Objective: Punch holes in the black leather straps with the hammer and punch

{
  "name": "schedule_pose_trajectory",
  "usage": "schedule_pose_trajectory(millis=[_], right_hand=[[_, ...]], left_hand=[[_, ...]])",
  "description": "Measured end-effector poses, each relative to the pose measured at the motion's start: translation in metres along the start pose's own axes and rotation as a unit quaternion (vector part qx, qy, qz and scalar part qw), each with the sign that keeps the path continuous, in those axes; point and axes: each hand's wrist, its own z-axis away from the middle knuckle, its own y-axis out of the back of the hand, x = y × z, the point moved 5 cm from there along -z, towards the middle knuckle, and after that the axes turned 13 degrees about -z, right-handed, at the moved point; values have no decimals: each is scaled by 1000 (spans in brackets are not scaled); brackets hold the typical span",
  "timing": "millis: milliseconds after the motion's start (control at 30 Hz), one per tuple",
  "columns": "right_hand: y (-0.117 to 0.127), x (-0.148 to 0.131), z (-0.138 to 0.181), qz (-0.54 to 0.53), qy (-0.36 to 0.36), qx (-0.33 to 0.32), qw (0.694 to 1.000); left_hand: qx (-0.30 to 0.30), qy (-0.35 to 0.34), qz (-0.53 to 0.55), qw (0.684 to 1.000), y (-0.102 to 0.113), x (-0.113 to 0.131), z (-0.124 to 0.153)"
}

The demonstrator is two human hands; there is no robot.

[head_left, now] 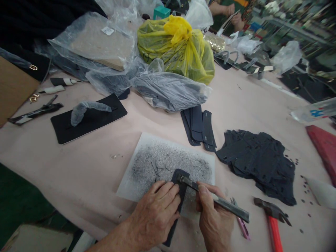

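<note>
A long dark leather-like strip point(181, 196) with a rounded far end lies over a scarred white cutting board point(141, 150). Its near end reaches past the board's edge. My left hand point(160, 210) is curled over the strip, fingers together, holding it down. In my right hand point(214, 213) is a metal punch point(228, 204), tilted, its working tip at the strip near the rounded end. Whether the tip has cut in cannot be seen. Just right of that hand lie a small pink-handled tool point(243, 225) and a red-handled hammer point(274, 224).
A pile of dark cut pieces point(258, 161) lies at the right, beside a few stacked strips point(196, 126). A dark panel with a wrapped handle point(89, 119) sits left. A yellow bag point(175, 52) stands behind. Another person's hands point(233, 15) show far back.
</note>
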Motion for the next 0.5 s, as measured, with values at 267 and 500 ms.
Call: schedule_pose_trajectory(millis=[267, 500], right_hand=[[-15, -40, 2, 132, 192, -49, 971], [-25, -54, -5, 169, 239, -97, 951]], left_hand=[[2, -3, 9, 1000, 1, -2, -1], [15, 1, 10, 1000, -1, -2, 1]])
